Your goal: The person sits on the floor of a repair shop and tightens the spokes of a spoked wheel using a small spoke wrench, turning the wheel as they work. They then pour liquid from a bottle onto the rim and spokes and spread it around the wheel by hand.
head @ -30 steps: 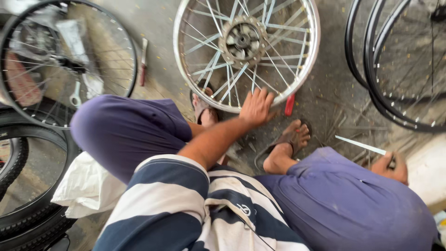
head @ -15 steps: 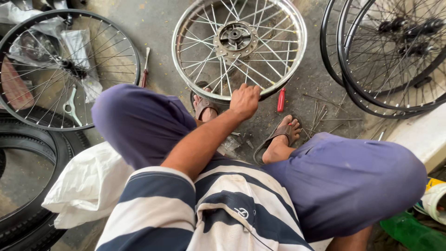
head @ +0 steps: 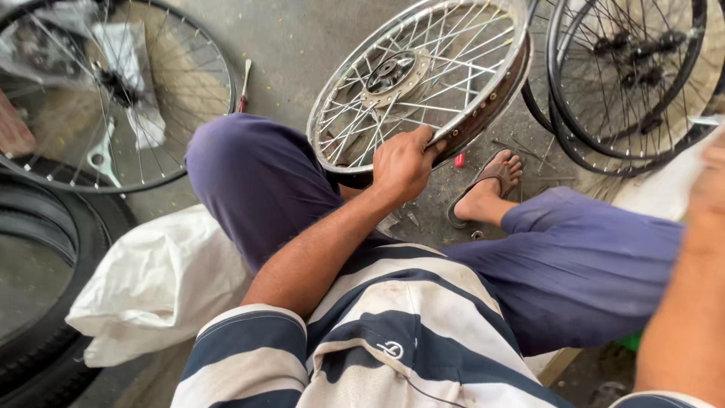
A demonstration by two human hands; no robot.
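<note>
A silver spoked wheel (head: 483, 91) with a hub at its centre stands tilted, its near edge lifted off the concrete floor. My left hand (head: 404, 162) is shut on the wheel's near rim, thumb over the edge. My right hand (head: 711, 177) is a blur at the right edge, raised above my knee; its fingers cannot be made out. I sit with purple trousers and a striped shirt, one sandalled foot (head: 491, 185) just under the wheel.
Black spoked wheels (head: 627, 75) lean at the upper right. Another black wheel (head: 113, 91) with a plastic bag lies upper left, a tyre (head: 45, 249) below it. A white sack (head: 151, 279) sits by my left thigh. A red-handled tool (head: 458, 159) lies under the rim.
The silver wheel lay flat on the floor with my left hand reaching to it; now that hand grips the rim and has tipped it up. My right arm has come up at the right edge.
</note>
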